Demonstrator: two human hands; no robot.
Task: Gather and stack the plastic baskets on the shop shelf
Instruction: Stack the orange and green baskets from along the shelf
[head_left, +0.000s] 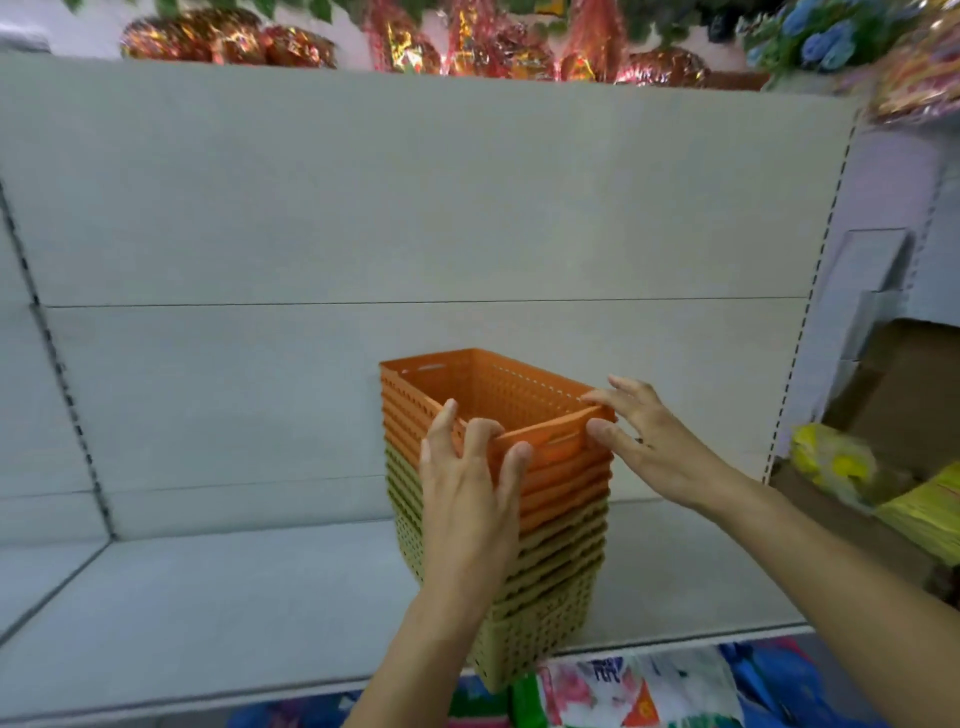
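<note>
At lower centre, the left hand (470, 483) curls its fingers over the near rim of the top orange basket (498, 400); the right hand (644, 441), spread, touches its right corner. The nested stack (550, 561), orange over tan, stands on the shelf (208, 597), apparently nearly finished.

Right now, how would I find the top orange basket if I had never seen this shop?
Look at the wide grey shelf with its bare back wall. One tall stack of nested baskets stands near its front edge, tan baskets below and orange above. The top orange basket is the only open one, with the left hand and right hand at its near rim.
</note>
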